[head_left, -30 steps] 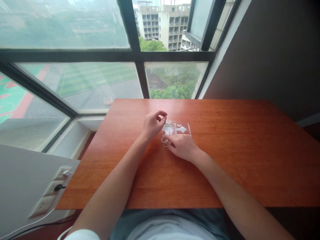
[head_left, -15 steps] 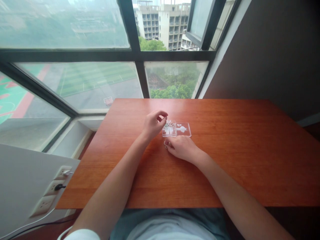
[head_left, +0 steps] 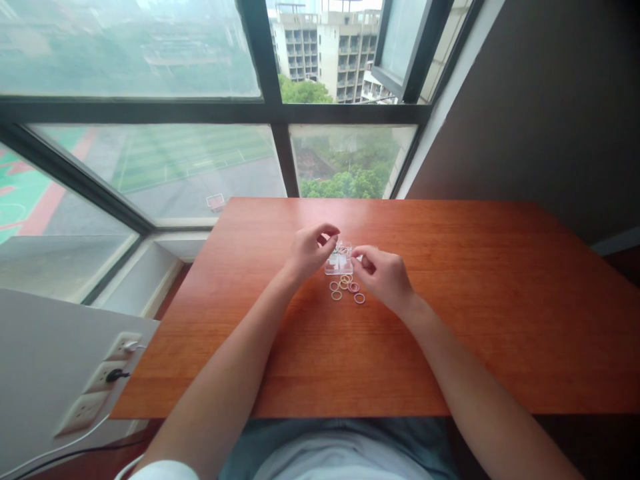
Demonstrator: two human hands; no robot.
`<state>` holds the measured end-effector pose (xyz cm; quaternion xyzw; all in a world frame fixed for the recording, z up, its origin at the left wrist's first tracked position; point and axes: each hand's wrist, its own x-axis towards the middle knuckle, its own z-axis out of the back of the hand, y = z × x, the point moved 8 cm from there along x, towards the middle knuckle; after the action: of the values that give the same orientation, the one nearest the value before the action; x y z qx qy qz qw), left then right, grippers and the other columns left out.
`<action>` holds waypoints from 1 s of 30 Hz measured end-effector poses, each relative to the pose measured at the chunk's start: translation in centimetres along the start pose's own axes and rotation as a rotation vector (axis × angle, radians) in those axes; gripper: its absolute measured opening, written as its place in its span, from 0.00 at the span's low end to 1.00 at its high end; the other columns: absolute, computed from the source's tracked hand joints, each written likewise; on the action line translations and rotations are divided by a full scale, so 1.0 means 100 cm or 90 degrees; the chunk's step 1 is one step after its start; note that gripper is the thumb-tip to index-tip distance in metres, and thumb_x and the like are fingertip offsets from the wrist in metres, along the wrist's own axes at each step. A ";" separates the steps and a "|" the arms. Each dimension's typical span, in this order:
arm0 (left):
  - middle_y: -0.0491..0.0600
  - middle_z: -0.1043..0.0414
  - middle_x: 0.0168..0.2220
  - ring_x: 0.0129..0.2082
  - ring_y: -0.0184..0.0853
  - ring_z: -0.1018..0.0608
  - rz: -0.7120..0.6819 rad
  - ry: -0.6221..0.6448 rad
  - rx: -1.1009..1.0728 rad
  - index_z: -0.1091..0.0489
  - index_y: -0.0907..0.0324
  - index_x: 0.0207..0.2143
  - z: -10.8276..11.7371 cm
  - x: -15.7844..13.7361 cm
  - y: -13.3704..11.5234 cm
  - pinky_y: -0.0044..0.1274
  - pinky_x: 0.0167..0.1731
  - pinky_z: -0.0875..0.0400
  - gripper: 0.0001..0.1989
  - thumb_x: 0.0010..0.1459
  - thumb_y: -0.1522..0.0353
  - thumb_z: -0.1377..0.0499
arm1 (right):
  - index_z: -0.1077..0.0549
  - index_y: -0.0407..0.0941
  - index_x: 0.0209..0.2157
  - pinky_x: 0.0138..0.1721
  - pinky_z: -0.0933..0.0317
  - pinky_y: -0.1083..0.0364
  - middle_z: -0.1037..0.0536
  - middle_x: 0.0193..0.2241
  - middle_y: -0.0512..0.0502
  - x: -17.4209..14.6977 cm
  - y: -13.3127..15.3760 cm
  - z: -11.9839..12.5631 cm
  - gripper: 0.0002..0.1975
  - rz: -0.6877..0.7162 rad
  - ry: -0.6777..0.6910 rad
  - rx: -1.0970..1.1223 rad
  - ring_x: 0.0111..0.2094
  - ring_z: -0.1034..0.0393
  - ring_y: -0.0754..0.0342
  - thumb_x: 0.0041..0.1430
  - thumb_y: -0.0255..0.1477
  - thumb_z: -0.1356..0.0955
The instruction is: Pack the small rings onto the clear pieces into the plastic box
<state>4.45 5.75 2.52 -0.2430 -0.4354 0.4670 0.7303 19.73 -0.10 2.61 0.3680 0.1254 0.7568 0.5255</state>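
Observation:
A small clear plastic box (head_left: 339,271) stands on the table with small rings inside. My left hand (head_left: 313,252) is at its left edge, thumb and fingers curled almost tip to tip; whatever they pinch is too small to make out. My right hand (head_left: 384,272) is at the box's right side, thumb and forefinger pinched together on something I cannot make out. It covers the area where the box's clear lid lay. In front of the box lie several thin elastic hair ties (head_left: 359,299) in yellowish, pinkish and lilac tones, some overlapping.
The brown wooden table (head_left: 500,300) reaches far to the right. Beyond its back edge is a dark-framed window (head_left: 350,113). Wall sockets (head_left: 104,377) with plugged-in cables are at the lower left, beside the table.
My right hand has risen from the table in front of the box to its right side, uncovering the hair ties and hiding the lid. My left hand has barely moved.

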 end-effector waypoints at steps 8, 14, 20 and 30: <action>0.48 0.24 0.29 0.26 0.28 0.26 -0.005 0.072 -0.053 0.25 0.60 0.33 -0.012 -0.004 -0.010 0.19 0.25 0.33 0.08 0.58 0.65 0.40 | 0.24 0.45 0.35 0.27 0.44 0.59 0.34 0.17 0.55 0.003 -0.007 0.019 0.09 -0.017 -0.099 -0.011 0.20 0.39 0.58 0.60 0.32 0.35; 0.50 0.25 0.28 0.27 0.29 0.27 0.041 0.179 -0.214 0.26 0.63 0.31 -0.028 -0.010 -0.018 0.21 0.27 0.32 0.16 0.61 0.59 0.43 | 0.24 0.45 0.35 0.28 0.45 0.60 0.32 0.18 0.54 0.002 -0.005 0.014 0.09 0.001 -0.074 -0.030 0.22 0.37 0.58 0.61 0.33 0.35; 0.49 0.28 0.26 0.26 0.29 0.30 0.041 0.185 -0.210 0.26 0.63 0.31 -0.030 -0.011 -0.023 0.20 0.24 0.36 0.17 0.58 0.57 0.40 | 0.23 0.45 0.37 0.27 0.44 0.60 0.30 0.19 0.53 0.001 -0.005 0.012 0.10 0.007 -0.063 -0.035 0.22 0.36 0.58 0.61 0.32 0.35; 0.46 0.29 0.26 0.25 0.27 0.30 0.027 0.139 -0.156 0.29 0.62 0.30 -0.027 -0.008 -0.020 0.19 0.24 0.36 0.08 0.58 0.66 0.41 | 0.23 0.45 0.37 0.28 0.44 0.60 0.27 0.20 0.53 0.002 -0.002 0.008 0.09 0.023 -0.037 -0.049 0.23 0.34 0.58 0.61 0.31 0.35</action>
<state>7.54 4.25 2.35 -0.3886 -0.4022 0.3964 0.7281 20.42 0.04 3.15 0.3719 0.0742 0.7591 0.5291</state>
